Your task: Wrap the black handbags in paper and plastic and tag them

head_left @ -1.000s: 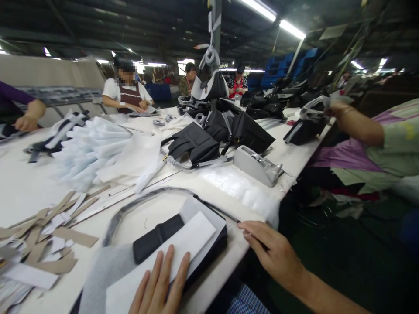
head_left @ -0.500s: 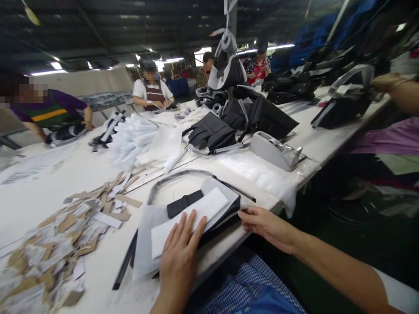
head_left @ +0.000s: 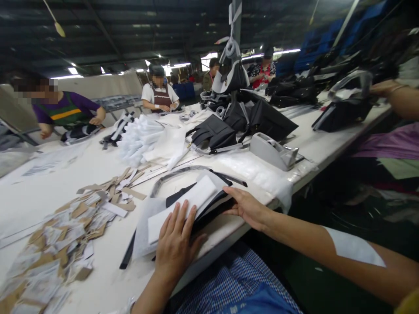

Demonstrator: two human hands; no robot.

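A black handbag [head_left: 212, 215] lies at the table's near edge in front of me, its wrapped handle [head_left: 176, 172] curving away behind it. Across the bag rests a folded white padding sheet [head_left: 183, 210], with thin white tissue paper [head_left: 144, 233] spread beneath at the left. My left hand [head_left: 176, 242] lies on the padding with its fingers stretched out. At the bag's right end, my right hand [head_left: 247, 207] grips the edge, thumb above and fingers partly hidden below. A dark strap end [head_left: 128, 250] sticks out at the left.
Paper tags and card scraps [head_left: 62, 244] are heaped on the left. A grey tape dispenser [head_left: 273, 150] stands behind plastic film [head_left: 258, 174]. Black bags [head_left: 214, 133] and rolled white stuffing [head_left: 139, 137] lie farther back. Co-workers stand around the table; one arm [head_left: 401, 93] reaches in at right.
My right hand has shifted left and up, raising the bag's right edge. The padding has slid slightly left and covers more of the dark flap. My left hand stays on it.
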